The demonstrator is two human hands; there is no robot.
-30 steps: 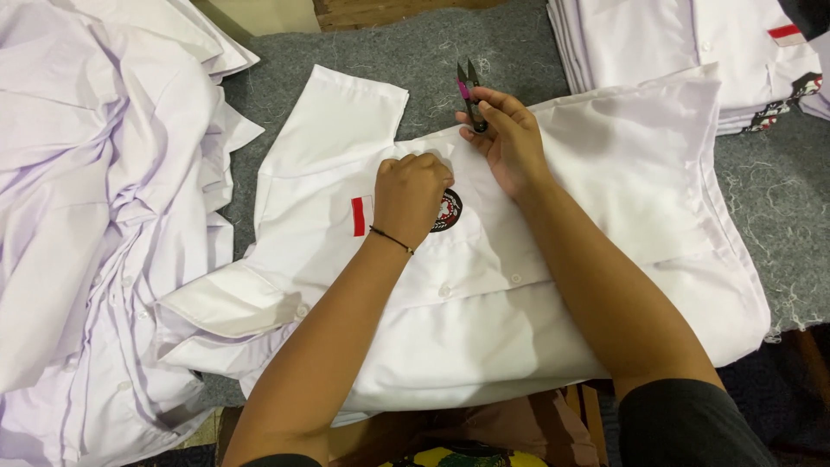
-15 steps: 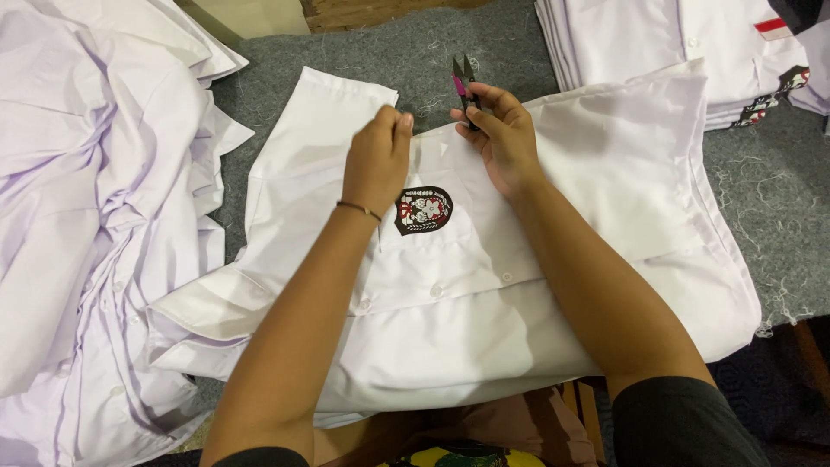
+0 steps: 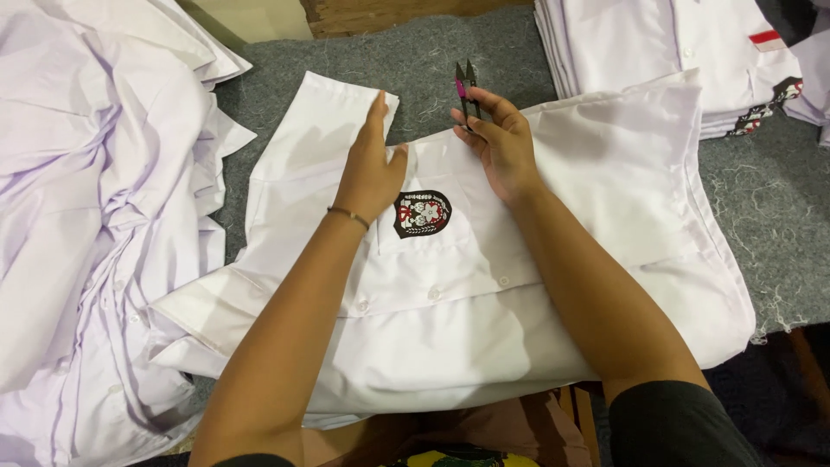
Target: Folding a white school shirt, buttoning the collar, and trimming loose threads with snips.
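Hands on the white shirt

Shirt [image 3: 450, 311] lay spread across the grey felt table [image 3: 484, 52]. I saw my left hand [image 3: 372, 169] pressed flat, fingers together, left of its crest badge [image 3: 422, 213]; my right hand [image 3: 501, 143], above the badge, pinched thread snips [image 3: 465, 91].

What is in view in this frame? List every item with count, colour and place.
shirt: one, white, spread flat mid-table under both hands
badge: one, dark with red, on the shirt's pocket
thread snips: one, black with pink, at the shirt's far edge
loose shirts: a heap, white, left
folded shirts: a stack, white, top right
felt cover: one, grey, over the table
bracelet: one, thin, left wrist
left hand: flat on the shirt
right hand: holding the thread snips
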